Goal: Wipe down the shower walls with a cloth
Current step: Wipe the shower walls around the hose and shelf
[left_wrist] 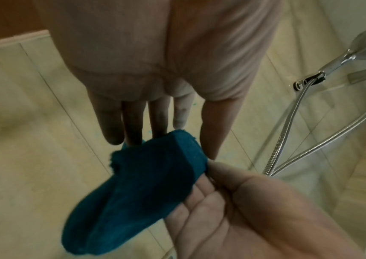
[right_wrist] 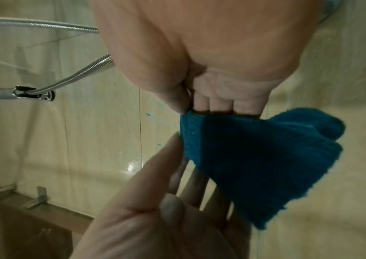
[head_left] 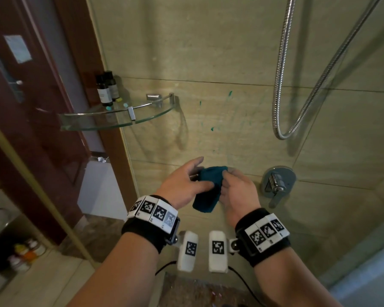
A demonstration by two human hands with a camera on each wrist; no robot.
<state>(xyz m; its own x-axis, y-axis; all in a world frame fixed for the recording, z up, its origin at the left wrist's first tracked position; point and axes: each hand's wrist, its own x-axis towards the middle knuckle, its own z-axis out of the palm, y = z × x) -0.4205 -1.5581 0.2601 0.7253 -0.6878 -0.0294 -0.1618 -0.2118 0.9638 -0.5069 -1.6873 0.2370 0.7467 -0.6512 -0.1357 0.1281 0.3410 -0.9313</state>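
A teal cloth [head_left: 208,196] hangs folded between my two hands in front of the beige tiled shower wall [head_left: 208,52]. My right hand [head_left: 227,173] pinches its upper edge with thumb and fingers; the right wrist view shows the cloth [right_wrist: 255,157] drooping from that pinch [right_wrist: 199,110]. My left hand [head_left: 197,171] is spread with straight fingers, touching the cloth [left_wrist: 144,184] from the left without gripping it. Small green smears [head_left: 230,93] and a spot [head_left: 212,129] mark the wall above the hands.
A metal shower hose [head_left: 282,85] loops down at the right, above the chrome mixer valve [head_left: 277,182] just right of my hands. A glass corner shelf [head_left: 118,120] with two dark bottles [head_left: 103,91] juts out at the left. A glass door with a gold frame [head_left: 31,173] stands at the left.
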